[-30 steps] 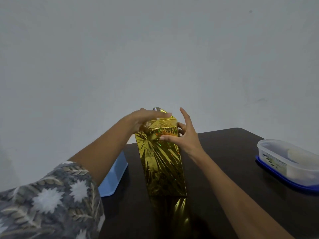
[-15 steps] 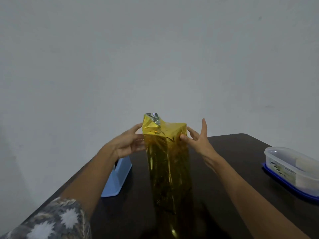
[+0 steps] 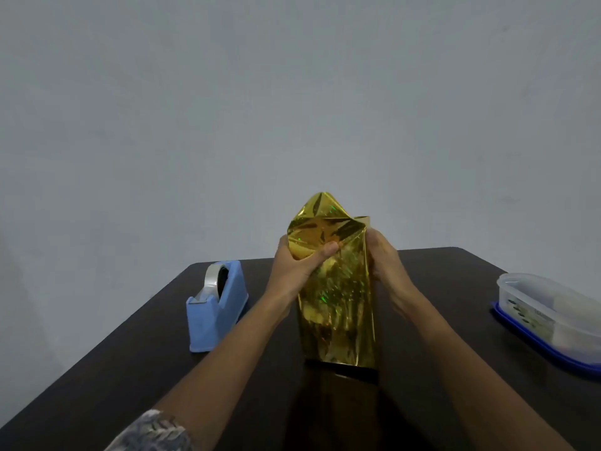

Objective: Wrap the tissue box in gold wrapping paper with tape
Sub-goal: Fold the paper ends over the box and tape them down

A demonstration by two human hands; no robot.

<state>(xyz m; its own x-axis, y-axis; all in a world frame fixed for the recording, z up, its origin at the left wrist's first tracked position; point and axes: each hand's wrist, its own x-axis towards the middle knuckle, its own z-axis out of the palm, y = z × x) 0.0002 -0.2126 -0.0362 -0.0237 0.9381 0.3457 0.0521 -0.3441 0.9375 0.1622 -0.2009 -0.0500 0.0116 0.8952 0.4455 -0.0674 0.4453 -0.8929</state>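
Note:
The tissue box (image 3: 338, 307) stands on end on the dark table, fully covered in shiny gold wrapping paper. Loose paper at its top end sticks up in a crumpled flap (image 3: 322, 219). My left hand (image 3: 297, 265) grips the upper left of the box, its thumb pressing the gold flap against the front. On the upper right side my right hand (image 3: 385, 258) holds the box, fingers curled round its far edge. A blue tape dispenser (image 3: 216, 305) with a roll of clear tape sits on the table to the left, apart from both hands.
A clear plastic container on a blue lid (image 3: 553, 315) sits at the table's right edge. The dark table (image 3: 130, 369) ends just behind the box, in front of a plain grey wall.
The top flap has been folded toward me and now sticks up higher. My left thumb has come onto the front of the paper. My right hand closed from spread fingers onto the box's side.

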